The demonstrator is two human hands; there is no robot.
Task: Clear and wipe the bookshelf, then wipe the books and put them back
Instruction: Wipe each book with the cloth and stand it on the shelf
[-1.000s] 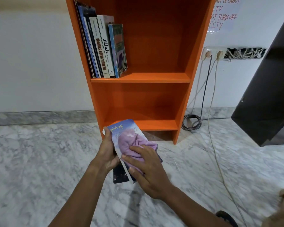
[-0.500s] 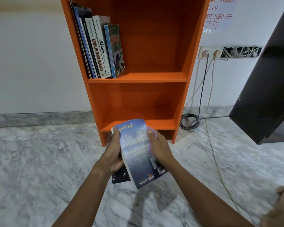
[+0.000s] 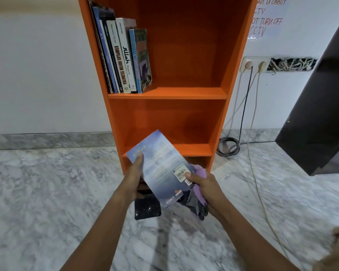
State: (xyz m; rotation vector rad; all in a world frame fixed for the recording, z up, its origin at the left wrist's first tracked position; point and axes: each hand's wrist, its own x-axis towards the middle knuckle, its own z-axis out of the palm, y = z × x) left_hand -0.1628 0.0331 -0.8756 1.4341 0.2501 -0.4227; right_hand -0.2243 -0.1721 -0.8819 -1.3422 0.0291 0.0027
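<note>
Books (image 3: pixel 123 55) are stood on the upper shelf of the bookshelf (image 3: pixel 184 92), at its left. Before its base, a blue book (image 3: pixel 160 169) is gripped by fingers of the left hand (image 3: pixel 132 178) and pinched by the right hand (image 3: pixel 205 186), in which a purple cloth (image 3: pixel 201 172) is also held.

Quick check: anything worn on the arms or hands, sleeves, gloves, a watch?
Nothing. The left hand and right hand are ungloved; the left forearm and right forearm are bare, no sleeve in view. No watch or bracelet at either wrist, no ring on visible fingers.
</note>
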